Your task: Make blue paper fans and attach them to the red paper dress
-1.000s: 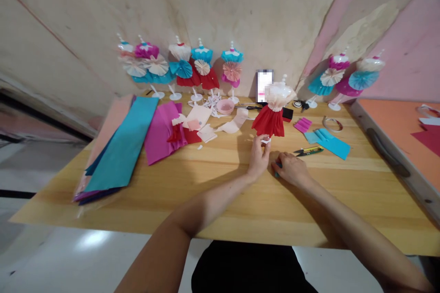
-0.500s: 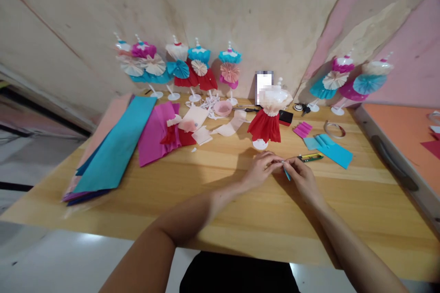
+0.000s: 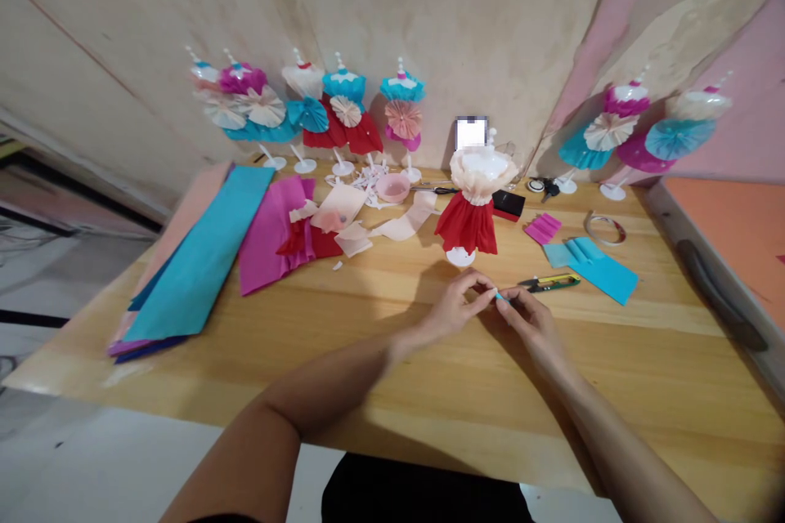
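Observation:
Above the wooden table, my left hand (image 3: 461, 304) and my right hand (image 3: 528, 322) meet fingertip to fingertip. Between them is a small strip of blue crepe paper (image 3: 501, 297), mostly covered by the fingers. Both hands are closed in a pinch on it. Just beyond my right hand lie thread snips (image 3: 550, 283) with a yellow and green handle. A small dress form (image 3: 467, 212) in a cream top and red paper skirt stands behind my left hand. Right of it are a blue paper piece (image 3: 604, 271) and a pleated magenta piece (image 3: 543, 228).
Stacked crepe sheets (image 3: 202, 261) and magenta paper (image 3: 270, 249) cover the left. Paper scraps (image 3: 405, 216), a pink bowl (image 3: 393, 187) and a black box (image 3: 509, 205) lie farther back. Several dressed forms (image 3: 403, 110) line the wall. A tape roll (image 3: 606, 229) and an orange-lined tray (image 3: 724, 221) are right.
The blue strip no longer points down below the fingers; only a short bit shows between the fingertips. My hands have shifted slightly left, and the camera view has moved a little.

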The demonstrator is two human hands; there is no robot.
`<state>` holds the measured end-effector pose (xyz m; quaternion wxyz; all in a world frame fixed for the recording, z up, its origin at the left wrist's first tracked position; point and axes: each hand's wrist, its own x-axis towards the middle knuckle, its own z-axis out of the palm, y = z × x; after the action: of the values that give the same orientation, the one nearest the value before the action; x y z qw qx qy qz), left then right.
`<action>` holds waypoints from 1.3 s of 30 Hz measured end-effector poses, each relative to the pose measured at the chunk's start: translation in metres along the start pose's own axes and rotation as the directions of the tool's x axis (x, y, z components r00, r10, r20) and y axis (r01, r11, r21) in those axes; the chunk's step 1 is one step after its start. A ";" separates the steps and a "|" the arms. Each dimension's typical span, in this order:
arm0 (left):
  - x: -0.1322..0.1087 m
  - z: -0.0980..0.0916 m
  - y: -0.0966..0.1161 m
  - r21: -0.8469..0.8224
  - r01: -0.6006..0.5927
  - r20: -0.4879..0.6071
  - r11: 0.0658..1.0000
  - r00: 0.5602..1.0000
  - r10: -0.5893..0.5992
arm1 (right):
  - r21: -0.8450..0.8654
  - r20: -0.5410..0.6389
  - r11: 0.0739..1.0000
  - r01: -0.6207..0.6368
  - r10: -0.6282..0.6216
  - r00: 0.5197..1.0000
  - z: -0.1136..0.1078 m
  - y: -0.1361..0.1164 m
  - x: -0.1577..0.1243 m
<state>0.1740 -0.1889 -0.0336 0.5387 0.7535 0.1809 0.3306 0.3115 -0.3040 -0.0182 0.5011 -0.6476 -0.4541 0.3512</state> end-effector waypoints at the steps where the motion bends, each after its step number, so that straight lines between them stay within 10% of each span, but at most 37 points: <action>1: 0.000 0.000 0.000 0.002 0.004 0.008 1.000 1.000 -0.004 | -0.003 -0.006 1.000 -0.002 0.002 1.000 0.000 0.000 0.000; 7: 0.000 0.003 -0.006 -0.049 0.027 0.018 0.998 0.999 -0.026 | -0.080 -0.080 0.997 0.018 -0.025 0.997 -0.001 0.005 0.000; 17: -0.001 0.002 -0.007 -0.084 -0.051 -0.029 0.995 0.998 0.048 | -0.539 -0.132 0.792 0.285 -0.414 0.901 -0.002 0.008 -0.002; 31: -0.003 0.000 0.002 -0.042 0.043 -0.015 0.998 0.999 -0.044 | -0.007 -0.104 1.000 -0.023 0.022 0.994 0.004 -0.003 -0.003; 39: -0.001 0.004 -0.005 -0.118 -0.004 -0.056 0.993 0.998 -0.003 | -0.220 -0.247 0.971 0.094 -0.149 0.958 0.000 0.003 -0.002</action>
<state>0.1766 -0.1908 -0.0400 0.5768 0.7108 0.1760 0.3620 0.3113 -0.3064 -0.0213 0.5075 -0.7074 -0.4570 0.1820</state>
